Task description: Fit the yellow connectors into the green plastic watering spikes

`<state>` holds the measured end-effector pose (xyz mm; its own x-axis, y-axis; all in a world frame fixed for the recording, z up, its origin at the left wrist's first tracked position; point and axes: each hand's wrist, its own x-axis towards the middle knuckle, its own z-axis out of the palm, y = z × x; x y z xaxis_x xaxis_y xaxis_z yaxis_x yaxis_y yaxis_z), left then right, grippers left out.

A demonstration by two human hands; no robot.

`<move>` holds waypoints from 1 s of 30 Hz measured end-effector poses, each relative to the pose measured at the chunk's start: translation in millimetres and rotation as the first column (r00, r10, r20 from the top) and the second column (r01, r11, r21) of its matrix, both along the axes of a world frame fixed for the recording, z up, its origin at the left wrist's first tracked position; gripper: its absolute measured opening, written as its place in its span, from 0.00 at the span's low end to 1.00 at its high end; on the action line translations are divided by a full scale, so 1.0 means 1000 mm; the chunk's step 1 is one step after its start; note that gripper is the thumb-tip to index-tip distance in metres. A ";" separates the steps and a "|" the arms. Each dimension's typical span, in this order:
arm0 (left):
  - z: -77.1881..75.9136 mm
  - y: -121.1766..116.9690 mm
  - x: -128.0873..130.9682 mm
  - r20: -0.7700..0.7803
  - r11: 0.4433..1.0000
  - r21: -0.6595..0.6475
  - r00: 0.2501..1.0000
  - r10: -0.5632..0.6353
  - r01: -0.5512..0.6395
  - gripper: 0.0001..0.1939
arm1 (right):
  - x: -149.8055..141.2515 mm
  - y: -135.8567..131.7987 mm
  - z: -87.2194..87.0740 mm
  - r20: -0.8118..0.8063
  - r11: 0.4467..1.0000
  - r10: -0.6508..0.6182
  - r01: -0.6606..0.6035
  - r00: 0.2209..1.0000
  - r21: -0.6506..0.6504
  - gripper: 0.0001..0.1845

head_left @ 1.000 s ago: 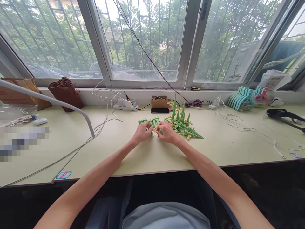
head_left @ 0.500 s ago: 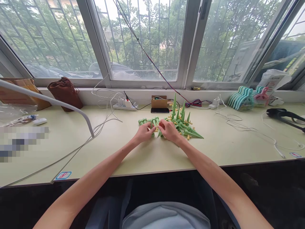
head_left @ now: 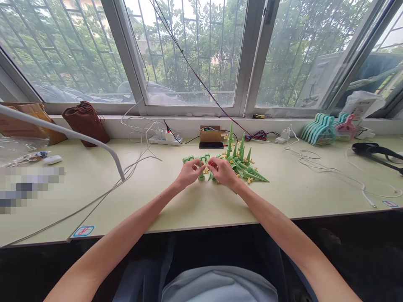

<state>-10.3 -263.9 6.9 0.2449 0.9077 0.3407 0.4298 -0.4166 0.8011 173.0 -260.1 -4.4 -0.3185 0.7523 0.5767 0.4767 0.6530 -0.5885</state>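
Observation:
In the middle of the desk, my left hand (head_left: 189, 173) and my right hand (head_left: 222, 171) meet almost fingertip to fingertip. Both are closed in a pinch around something small; a bit of yellow shows between them, but its shape is hard to make out. A green capped piece (head_left: 201, 178) shows just below my left fingers. Behind that hand lie several green plastic pieces with round caps (head_left: 188, 159). Right of my right hand is a pile of green cone-shaped spikes (head_left: 252, 173) with small yellow valve-like parts (head_left: 249, 180). Several spikes (head_left: 231, 136) stand upright there.
A black phone (head_left: 211, 145) lies before a small cardboard box (head_left: 210, 135). White cables and a power strip (head_left: 165, 140) are at back left, near a brown pouch (head_left: 85, 123). Teal hangers (head_left: 318, 129) and dark straps (head_left: 376, 152) are at right. A white curved bar (head_left: 91, 140) crosses the left.
Both hands have shifted very slightly, staying together over the same spot. The green capped piece below my left hand shows a little more. The pile looks unchanged.

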 end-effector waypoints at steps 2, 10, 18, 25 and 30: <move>0.000 0.000 0.000 0.009 1.000 -0.012 1.000 -0.002 0.002 0.17 | 0.000 0.000 0.000 -0.001 1.000 0.003 -0.003 1.000 0.001 0.07; 0.000 0.000 0.001 0.015 1.000 -0.022 1.000 0.010 -0.010 0.17 | 0.001 0.000 0.000 -0.008 1.000 0.007 -0.007 1.000 -0.011 0.08; -0.003 0.003 0.000 -0.001 1.000 -0.002 1.000 0.022 -0.022 0.16 | 0.000 0.000 0.001 -0.017 1.000 -0.002 0.002 1.000 -0.016 0.09; -0.003 0.002 -0.001 -0.073 0.999 0.002 0.997 0.035 -0.035 0.13 | 0.001 0.003 -0.002 -0.021 1.000 -0.024 0.024 0.999 0.002 0.09; -0.007 0.004 -0.002 -0.121 0.999 -0.036 0.992 0.016 -0.021 0.11 | 0.001 0.004 -0.003 -0.028 0.999 -0.036 0.036 0.999 0.018 0.09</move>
